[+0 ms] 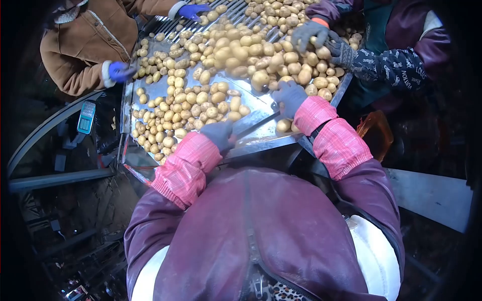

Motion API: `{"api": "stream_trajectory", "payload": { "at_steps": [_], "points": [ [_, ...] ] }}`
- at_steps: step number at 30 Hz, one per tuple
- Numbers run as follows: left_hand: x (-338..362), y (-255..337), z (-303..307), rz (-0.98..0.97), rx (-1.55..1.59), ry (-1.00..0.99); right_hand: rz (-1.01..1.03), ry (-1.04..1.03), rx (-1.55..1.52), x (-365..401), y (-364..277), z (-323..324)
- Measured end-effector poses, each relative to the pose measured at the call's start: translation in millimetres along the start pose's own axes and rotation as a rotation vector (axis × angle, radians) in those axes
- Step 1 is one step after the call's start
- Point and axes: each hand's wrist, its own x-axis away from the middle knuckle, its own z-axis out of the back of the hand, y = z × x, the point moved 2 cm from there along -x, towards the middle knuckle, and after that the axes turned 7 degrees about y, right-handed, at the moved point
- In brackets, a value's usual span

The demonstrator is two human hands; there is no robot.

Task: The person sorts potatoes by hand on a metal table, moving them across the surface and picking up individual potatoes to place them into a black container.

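Many pale potatoes (183,106) lie on a metal sorting table (258,103) in front of me. My left hand (219,134), in a grey glove and pink sleeve cover, is low over the table's near edge, beside the lower left heap. My right hand (289,98), gloved the same way, is at the near side of the right-hand heap, against or just beside potatoes. A dark narrow bar (257,125) spans between my hands; whether either hand grips it cannot be made out. The fingers of both hands are largely hidden.
Across on the left, a person in a brown jacket has blue-gloved hands (120,72) at the table. On the right, another person's grey-gloved hands (310,36) are among potatoes. Bars of a roller bed (233,14) run at the back. A teal keypad box (86,118) stands left.
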Motion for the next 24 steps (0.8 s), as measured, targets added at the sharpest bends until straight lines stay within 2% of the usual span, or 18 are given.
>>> {"api": "stream_trajectory", "payload": {
  "at_steps": [2,3,6,7,11,14,16,18,19,22,23,24],
  "points": [
    [-15.0,11.8,-2.6,-0.001,-0.012,-0.036,0.005,0.225,-0.114,4.0,27.3,-19.6],
    [-20.7,16.1,-6.0,-0.033,0.010,0.014,-0.058,0.300,-0.220,9.3,25.3,9.2],
    [-40.1,26.7,-12.6,-0.022,0.008,0.022,-0.191,0.488,-0.650,15.4,47.5,29.6],
    [-43.5,31.1,-12.1,0.027,0.058,0.020,-0.213,0.635,-0.837,20.7,52.1,28.5],
    [-58.4,45.4,-8.1,0.054,0.100,-0.011,-0.531,0.578,-1.469,36.8,58.5,41.7],
    [-66.5,46.3,-11.4,0.024,0.117,0.013,-0.649,0.523,-1.585,46.9,60.2,42.4],
    [-64.0,59.4,-2.7,-0.015,0.138,0.036,-0.636,0.541,-1.714,47.1,50.5,32.8],
    [-78.3,51.4,-29.8,-0.054,0.165,0.094,-0.620,0.516,-1.804,46.1,43.9,12.6],
    [-79.3,51.6,-33.5,-0.026,0.217,0.109,-0.628,0.577,-1.790,42.3,26.8,13.6],
    [-66.1,49.0,-26.7,0.171,0.446,0.140,-0.668,0.387,-1.668,35.2,-15.0,17.2],
    [-59.5,36.1,-39.7,0.091,0.546,0.167,-0.672,0.394,-1.660,31.4,-34.7,24.9],
    [-46.9,24.9,-54.2,0.005,0.646,0.193,-0.628,0.305,-1.682,25.4,-44.7,20.8]
  ]
}}
